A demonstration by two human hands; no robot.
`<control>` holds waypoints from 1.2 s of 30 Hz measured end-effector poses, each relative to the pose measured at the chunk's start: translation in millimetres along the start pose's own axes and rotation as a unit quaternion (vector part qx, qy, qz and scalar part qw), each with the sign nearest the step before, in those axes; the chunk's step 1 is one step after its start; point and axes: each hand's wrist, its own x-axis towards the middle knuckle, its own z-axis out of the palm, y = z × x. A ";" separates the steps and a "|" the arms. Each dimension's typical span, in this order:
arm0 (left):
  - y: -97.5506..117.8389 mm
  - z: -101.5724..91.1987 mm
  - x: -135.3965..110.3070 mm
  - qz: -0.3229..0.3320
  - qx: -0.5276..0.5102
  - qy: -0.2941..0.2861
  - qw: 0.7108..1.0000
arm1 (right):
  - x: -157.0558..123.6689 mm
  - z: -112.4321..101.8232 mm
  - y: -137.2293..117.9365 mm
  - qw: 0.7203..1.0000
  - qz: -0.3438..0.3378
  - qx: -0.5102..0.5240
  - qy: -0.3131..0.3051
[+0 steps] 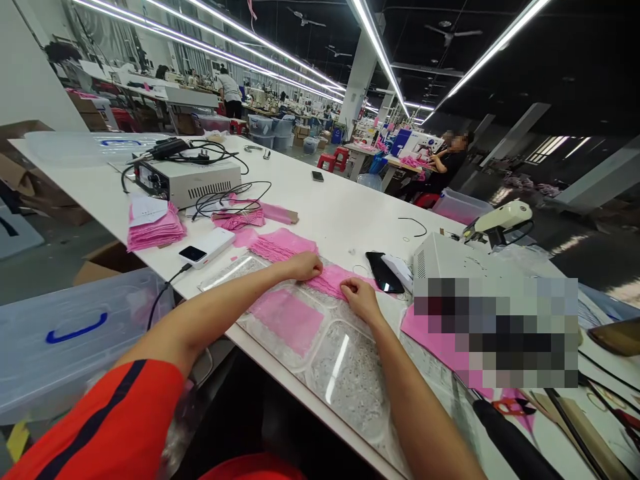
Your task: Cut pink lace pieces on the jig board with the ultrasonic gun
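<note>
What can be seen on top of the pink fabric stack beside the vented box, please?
A white sheet of paper lies on the pink fabric stack, with pink showing to its right; the fabric directly beneath the paper is covered.

No wording can be read; the white slip (149, 211) on the pink stack (159, 233), at the left of the frame, bears faint marks too small to make out; a blue bin (337, 135), upper middle, shows a pale sign, likewise illegible.
</note>
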 end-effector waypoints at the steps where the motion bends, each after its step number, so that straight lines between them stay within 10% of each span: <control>1: 0.2 -1.3 0.5 -0.001 0.000 -0.001 1.000 | -0.2 -0.3 0.0 1.000 -0.003 0.003 0.001; 12: 3.0 -5.5 -0.1 -0.003 0.026 -0.040 0.999 | -1.1 2.3 1.8 0.999 -0.022 -0.011 0.027; 36: 11.6 -13.5 -10.4 0.054 0.031 0.082 0.995 | -12.2 5.6 -32.0 0.983 -0.097 -0.140 0.075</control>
